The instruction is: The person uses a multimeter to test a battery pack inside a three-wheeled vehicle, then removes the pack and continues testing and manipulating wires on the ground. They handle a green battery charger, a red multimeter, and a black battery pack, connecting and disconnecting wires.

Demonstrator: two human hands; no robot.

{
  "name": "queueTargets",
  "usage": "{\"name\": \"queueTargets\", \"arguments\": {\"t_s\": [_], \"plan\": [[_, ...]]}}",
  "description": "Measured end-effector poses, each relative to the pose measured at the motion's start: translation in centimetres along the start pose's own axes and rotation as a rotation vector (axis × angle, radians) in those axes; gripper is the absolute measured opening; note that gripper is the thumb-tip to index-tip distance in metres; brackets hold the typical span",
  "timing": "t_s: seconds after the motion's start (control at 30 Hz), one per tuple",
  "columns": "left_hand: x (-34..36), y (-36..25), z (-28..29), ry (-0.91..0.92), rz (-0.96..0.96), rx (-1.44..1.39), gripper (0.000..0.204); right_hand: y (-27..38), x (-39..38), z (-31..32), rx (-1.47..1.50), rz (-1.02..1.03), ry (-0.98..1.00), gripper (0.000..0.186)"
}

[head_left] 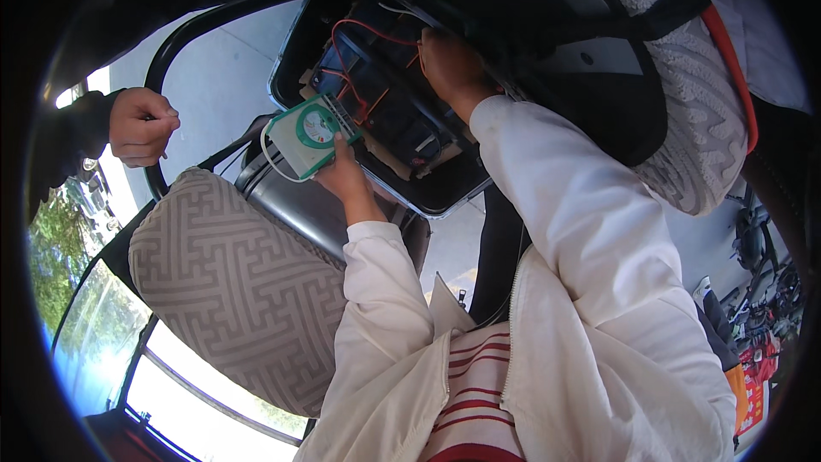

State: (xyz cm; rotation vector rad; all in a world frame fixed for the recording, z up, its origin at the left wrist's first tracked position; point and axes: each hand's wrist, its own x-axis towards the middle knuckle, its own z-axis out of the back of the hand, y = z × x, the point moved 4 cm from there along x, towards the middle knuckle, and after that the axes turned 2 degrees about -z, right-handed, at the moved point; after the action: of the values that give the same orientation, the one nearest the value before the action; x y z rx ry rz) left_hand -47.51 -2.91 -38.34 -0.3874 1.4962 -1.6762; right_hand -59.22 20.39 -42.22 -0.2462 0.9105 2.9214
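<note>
At the edge of the open black box, your left grip clasps the green-and-white meter. Your right grip reaches inside near the red lead, its closure unclear; you're likely positioning it, which calls for steady contact.

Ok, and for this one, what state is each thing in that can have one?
Green-and-white dial meter: held, dial facing up
Left hand: closed around the meter's edge, thumb on top
Right hand: reaching in over the bin; its grip is unclear
Black bin: uncovered, wiring exposed
Red wire: slack, curving inside the bin
White jacket: unzipped
Co-worker's hand: fingers curled, away from the bin
</note>
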Motion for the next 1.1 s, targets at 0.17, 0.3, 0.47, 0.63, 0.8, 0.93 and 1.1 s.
{"name": "queueTargets", "arguments": {"t_s": [0.17, 0.3, 0.47, 0.63, 0.8, 0.93, 1.1], "plan": [[0.2, 0.4, 0.4, 0.009, 0.036, 0.026, 0.070, 0.2, -0.3, 0.2, -0.002, 0.028, -0.057, 0.012], [0.4, 0.8, 0.6, 0.027, 0.009, 0.000, 0.073, -0.2, -0.2, -0.2, 0.002, 0.080, -0.103, 0.012], [1.0, 1.3, 1.0, 0.049, -0.002, 0.059, 0.067, -0.3, -0.1, -0.3, 0.019, 0.050, -0.059, 0.012], [1.4, 2.2, 1.4, 0.036, -0.030, 0.024, 0.064, 0.0, -0.3, 0.2, 0.066, 0.010, 0.022, 0.018], [1.0, 1.5, 1.0, 0.041, -0.064, 0.002, 0.063, -0.2, -0.1, -0.3, 0.005, 0.026, -0.042, 0.011], [1.1, 1.8, 0.9, -0.006, -0.108, 0.007, 0.065, -0.1, -0.3, 0.2, 0.026, 0.027, -0.024, 0.013], [1.6, 2.1, 1.4, 0.009, -0.151, 0.054, 0.063, 0.5, -0.3, 0.5, -0.031, 0.009, 0.025, 0.014]]}}
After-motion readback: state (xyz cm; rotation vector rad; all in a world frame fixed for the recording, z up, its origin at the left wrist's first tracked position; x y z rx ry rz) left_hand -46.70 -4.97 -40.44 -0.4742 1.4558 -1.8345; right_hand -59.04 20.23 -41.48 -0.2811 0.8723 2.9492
